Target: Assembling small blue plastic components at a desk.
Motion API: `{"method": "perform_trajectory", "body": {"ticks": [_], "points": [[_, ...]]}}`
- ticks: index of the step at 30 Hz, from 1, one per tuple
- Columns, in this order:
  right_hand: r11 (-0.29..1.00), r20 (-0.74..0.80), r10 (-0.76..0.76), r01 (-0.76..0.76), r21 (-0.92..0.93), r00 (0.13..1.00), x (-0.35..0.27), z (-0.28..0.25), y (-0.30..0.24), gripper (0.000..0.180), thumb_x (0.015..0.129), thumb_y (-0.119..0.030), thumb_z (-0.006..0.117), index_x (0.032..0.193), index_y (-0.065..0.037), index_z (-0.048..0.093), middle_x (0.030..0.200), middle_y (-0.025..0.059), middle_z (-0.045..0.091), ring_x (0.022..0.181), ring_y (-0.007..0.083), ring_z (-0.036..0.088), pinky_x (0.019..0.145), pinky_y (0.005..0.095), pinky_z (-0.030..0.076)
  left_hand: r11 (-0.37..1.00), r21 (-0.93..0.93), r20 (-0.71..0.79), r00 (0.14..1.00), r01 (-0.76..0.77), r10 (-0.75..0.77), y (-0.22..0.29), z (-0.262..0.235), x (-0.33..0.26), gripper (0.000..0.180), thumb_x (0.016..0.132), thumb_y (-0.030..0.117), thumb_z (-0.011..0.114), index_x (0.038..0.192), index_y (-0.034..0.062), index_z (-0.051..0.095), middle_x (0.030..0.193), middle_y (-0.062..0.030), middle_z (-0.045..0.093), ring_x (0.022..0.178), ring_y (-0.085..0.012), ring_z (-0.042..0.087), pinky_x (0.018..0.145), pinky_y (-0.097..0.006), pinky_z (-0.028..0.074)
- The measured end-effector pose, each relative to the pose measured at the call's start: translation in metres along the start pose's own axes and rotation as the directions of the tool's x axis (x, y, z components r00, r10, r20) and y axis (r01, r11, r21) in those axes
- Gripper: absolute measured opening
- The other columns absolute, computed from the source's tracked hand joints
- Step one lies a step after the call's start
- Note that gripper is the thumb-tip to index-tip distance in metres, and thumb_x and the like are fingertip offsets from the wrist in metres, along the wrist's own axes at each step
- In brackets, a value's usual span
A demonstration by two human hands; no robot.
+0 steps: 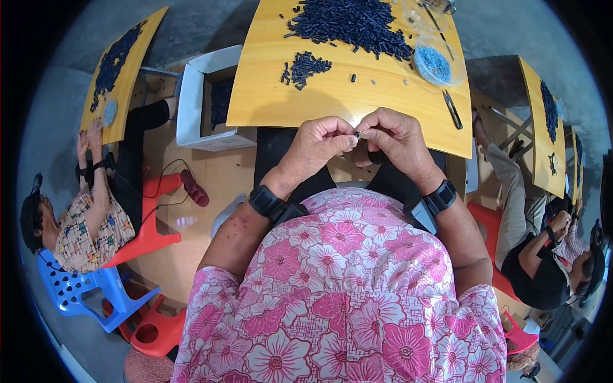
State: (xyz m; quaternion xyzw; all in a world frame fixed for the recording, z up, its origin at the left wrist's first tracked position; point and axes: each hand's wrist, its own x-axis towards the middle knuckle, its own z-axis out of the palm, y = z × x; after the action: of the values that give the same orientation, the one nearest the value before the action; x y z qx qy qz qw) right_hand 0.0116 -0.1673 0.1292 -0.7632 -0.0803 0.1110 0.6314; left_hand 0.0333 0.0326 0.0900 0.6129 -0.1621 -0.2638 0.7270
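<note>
Just beyond the table's near edge, my left hand and my right hand meet fingertip to fingertip. A small black piece shows between them, pinched by the left thumb and forefinger. My right thumb and forefinger press together against its other side; anything tiny inside that pinch is hidden. On the yellow table lie a large heap of short black cylindrical pieces and a smaller heap. One loose black piece lies nearer me. Tiny blue parts fill a clear round tub. Black-handled snips rest at the right.
A white box with dark pieces inside stands left of the table. Two people sit at other tables on either side. Red stools and a blue plastic chair stand at the left. Another clear container sits far right.
</note>
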Motion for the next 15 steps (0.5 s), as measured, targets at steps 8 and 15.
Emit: {"method": "perform_trajectory", "body": {"ticks": [8,15], "points": [[0.982,-0.058,-0.123,0.113,-0.15,0.991,0.002,0.005,0.003,0.016,0.082,-0.002,0.062,0.096,-0.007,0.069,0.077,0.0027,0.062,0.064,0.0108,0.059,0.06,0.0239,0.048,0.998,-0.069,-0.042,0.999,0.002,-0.005,-0.003,-0.003,0.0,0.011,0.091,0.011,0.061,0.093,0.0003,0.063,0.083,-0.0026,0.064,0.077,-0.0088,0.06,0.074,-0.023,0.05],[0.767,0.02,-0.436,0.383,-0.515,0.9,0.005,0.012,0.002,0.029,0.074,-0.003,0.065,0.1,-0.015,0.068,0.076,0.0057,0.061,0.069,0.0236,0.062,0.059,0.0319,0.05,0.986,-0.167,-0.044,0.999,0.004,-0.012,-0.011,-0.008,0.002,0.013,0.091,0.011,0.059,0.095,-0.0003,0.062,0.084,-0.0031,0.063,0.078,-0.0095,0.06,0.076,-0.023,0.049]]}}
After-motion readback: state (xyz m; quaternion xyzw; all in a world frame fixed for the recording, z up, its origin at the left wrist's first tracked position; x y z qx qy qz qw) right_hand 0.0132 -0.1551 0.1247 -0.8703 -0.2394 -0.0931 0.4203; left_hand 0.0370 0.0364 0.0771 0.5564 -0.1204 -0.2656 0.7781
